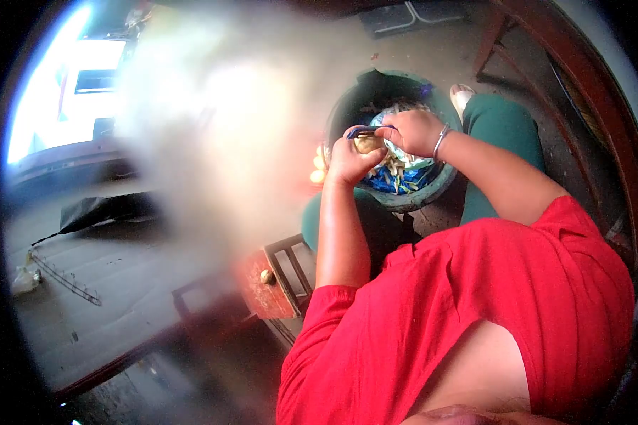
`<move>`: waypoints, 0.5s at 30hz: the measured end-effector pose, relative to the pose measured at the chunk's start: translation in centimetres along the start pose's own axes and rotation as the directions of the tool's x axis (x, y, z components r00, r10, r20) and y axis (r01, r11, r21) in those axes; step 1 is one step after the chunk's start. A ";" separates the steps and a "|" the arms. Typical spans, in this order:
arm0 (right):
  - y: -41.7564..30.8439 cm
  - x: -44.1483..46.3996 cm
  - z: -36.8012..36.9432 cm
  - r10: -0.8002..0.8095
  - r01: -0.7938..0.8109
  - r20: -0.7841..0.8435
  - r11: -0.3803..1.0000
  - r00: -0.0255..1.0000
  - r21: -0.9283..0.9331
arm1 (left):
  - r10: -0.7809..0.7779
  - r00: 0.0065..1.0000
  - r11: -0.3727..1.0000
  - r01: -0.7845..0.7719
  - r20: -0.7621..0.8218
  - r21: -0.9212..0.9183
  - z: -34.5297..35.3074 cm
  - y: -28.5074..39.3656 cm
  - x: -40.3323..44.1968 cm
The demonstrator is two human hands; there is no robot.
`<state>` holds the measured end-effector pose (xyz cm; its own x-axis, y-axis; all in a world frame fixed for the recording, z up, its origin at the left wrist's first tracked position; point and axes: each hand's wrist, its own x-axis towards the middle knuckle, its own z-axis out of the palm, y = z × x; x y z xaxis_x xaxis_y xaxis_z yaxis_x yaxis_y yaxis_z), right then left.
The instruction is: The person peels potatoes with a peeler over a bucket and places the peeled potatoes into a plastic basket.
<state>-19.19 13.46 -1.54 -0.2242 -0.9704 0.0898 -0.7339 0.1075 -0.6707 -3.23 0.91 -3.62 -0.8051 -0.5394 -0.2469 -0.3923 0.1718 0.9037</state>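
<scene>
My left hand [353, 160] is wrapped round a pale, rounded potato [368, 145] above a green tub [339, 127]. In my right hand [415, 132], which wears a metal bangle, is a peeler [365, 132] with a dark blue part. It lies across the top of the potato, and fingers of both hands are close to it. Below the hands, the tub holds pale peelings [393, 175] and blue and white plastic bags. The tub stands between my knees.
A red-topped wooden stool [271, 299] on the left carries another small, potato-like lump [266, 276]. A table [57, 340] at far left bears a black item [106, 211] and a wire rack [65, 279]. Wooden furniture [602, 78] edges the right side. Haze blurs the upper left.
</scene>
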 end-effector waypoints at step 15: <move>0.8 0.8 0.0 0.233 -0.240 0.112 0.969 0.966 0.058 | 0.112 0.989 0.976 -0.090 -0.101 0.198 0.0 1.1 -0.4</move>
<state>-19.99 12.75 -2.01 -0.3155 -0.9366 -0.1522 -0.6201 0.3249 -0.7141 -3.33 1.36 -2.48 -0.7948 -0.5972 -0.1080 -0.3986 0.3795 0.8349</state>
